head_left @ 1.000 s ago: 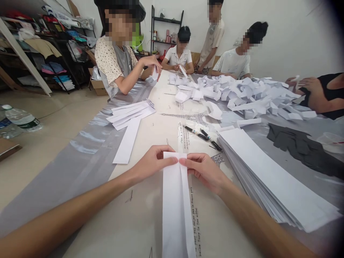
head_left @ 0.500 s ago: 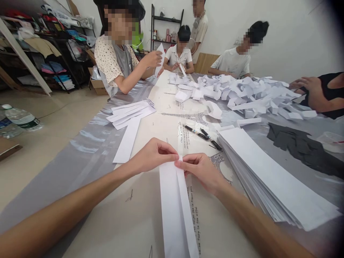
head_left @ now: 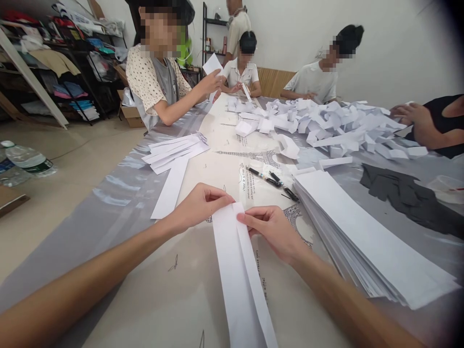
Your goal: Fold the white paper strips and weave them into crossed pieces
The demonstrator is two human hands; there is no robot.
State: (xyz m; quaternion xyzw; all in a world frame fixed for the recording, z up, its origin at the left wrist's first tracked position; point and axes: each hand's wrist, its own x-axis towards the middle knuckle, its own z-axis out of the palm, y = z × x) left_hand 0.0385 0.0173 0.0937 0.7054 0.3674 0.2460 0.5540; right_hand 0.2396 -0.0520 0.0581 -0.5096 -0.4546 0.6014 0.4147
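A long white paper strip (head_left: 234,270) runs from my hands toward the bottom edge of the view, with a narrow flap folded over along its right side. My left hand (head_left: 203,208) pinches the strip's far end at its left corner, thumb on top. At the right edge, just below that end, my right hand (head_left: 270,227) grips the folded flap between thumb and fingers. Some fingertips are hidden behind the paper. Close to my right forearm lies a thick stack of white paper strips (head_left: 369,237).
Pens (head_left: 273,180) lie beyond my right hand. Folded strips (head_left: 176,152) are fanned out at the left. A heap of folded paper pieces (head_left: 337,123) covers the far right, near a black cloth (head_left: 409,198). Several people are around the table (head_left: 159,285), one holding paper (head_left: 212,64).
My left hand has shifted slightly left, away from my right hand. The strip's lower end has swung right. A co-worker's paper has tilted, and the standing person has moved left.
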